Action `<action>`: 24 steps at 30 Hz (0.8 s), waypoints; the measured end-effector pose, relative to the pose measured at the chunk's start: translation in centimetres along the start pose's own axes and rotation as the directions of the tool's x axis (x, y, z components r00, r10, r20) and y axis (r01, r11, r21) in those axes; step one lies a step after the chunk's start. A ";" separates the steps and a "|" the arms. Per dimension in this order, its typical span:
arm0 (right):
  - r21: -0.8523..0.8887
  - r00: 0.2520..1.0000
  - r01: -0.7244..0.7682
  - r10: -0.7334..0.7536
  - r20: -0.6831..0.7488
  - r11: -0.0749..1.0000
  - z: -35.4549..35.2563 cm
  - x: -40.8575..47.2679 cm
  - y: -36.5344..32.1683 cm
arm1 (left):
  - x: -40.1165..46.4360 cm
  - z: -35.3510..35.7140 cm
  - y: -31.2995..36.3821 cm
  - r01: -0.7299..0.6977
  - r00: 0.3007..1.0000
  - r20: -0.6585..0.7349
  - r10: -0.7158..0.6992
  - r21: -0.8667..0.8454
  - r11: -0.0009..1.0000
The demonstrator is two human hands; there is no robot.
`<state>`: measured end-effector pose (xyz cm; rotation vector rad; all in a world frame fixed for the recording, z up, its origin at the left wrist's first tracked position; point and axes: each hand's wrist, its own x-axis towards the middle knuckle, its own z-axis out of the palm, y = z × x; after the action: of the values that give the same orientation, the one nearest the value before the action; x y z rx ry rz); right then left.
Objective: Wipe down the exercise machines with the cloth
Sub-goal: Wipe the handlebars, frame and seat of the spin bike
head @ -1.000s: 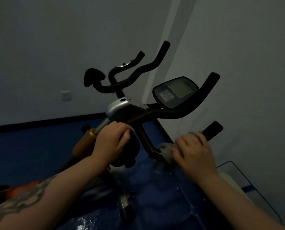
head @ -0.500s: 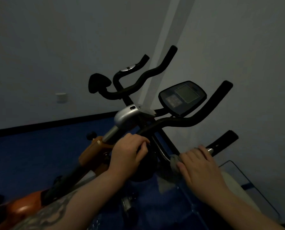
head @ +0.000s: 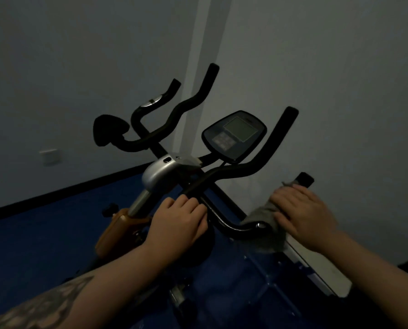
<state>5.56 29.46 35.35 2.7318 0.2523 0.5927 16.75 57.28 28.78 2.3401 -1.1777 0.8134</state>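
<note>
Right hand (head: 303, 216) fingers clamp the cloth (head: 262, 220) around the right handlebar (head: 236, 227); left hand (head: 178, 224) grips the bar, steadying. Wipe outward, maintaining wrap.

Gym room: exercise bike (head: 198, 167), blue floor (head: 32, 245), bare walls (head: 79, 55).

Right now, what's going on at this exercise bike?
A person is wiping the bike's handlebar. The right hand presses a grey cloth around the near right grip, whose black tip pokes out beyond the fingers. The left hand grips the bar near the stem. The console sits untouched.
</note>
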 end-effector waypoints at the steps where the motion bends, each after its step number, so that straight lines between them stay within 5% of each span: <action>1: 0.025 0.994 -0.097 0.098 -0.041 0.995 0.2 -0.1 -0.2 | 0.1 -0.1 0.0 -0.016 1.000 0.004 0.016 0.000 1.000; 4: 0.201 0.943 -0.285 0.311 -0.117 0.937 2.0 1.5 -6.2 | 0.0 -0.1 -0.2 -0.026 1.000 0.008 0.026 -0.034 0.999; 7: 0.164 0.980 -0.085 0.113 -0.165 0.983 3.4 1.9 -8.6 | -0.1 -0.2 -0.3 -0.015 1.000 0.024 0.017 -0.059 0.998; 12: 0.134 0.986 0.054 -0.032 -0.161 0.989 2.2 1.4 0.1 | -0.1 -0.2 -0.2 0.013 1.000 0.009 -0.012 -0.113 0.994; 16: 0.270 0.925 -0.203 0.274 -0.261 0.941 3.6 1.4 -2.8 | -0.1 -0.4 -0.1 0.034 0.999 0.007 -0.033 -0.164 0.986; 18: 0.325 0.900 -0.218 0.319 -0.298 0.920 4.4 1.3 -5.6 | -0.2 -0.5 -0.1 0.045 0.999 0.012 -0.044 -0.181 0.982; 21: 0.208 0.951 0.037 0.029 -0.307 0.977 4.2 1.2 -5.2 | -0.2 -0.8 0.2 0.055 0.998 0.011 -0.054 -0.178 0.982; 24: 0.131 0.942 0.327 -0.312 -0.124 0.936 3.0 1.5 -0.3 | -0.2 -0.8 0.2 0.056 0.998 0.010 -0.055 -0.172 0.983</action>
<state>8.15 29.29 33.23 2.7172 0.7800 0.6408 16.25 57.75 29.29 2.2245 -1.1317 0.6588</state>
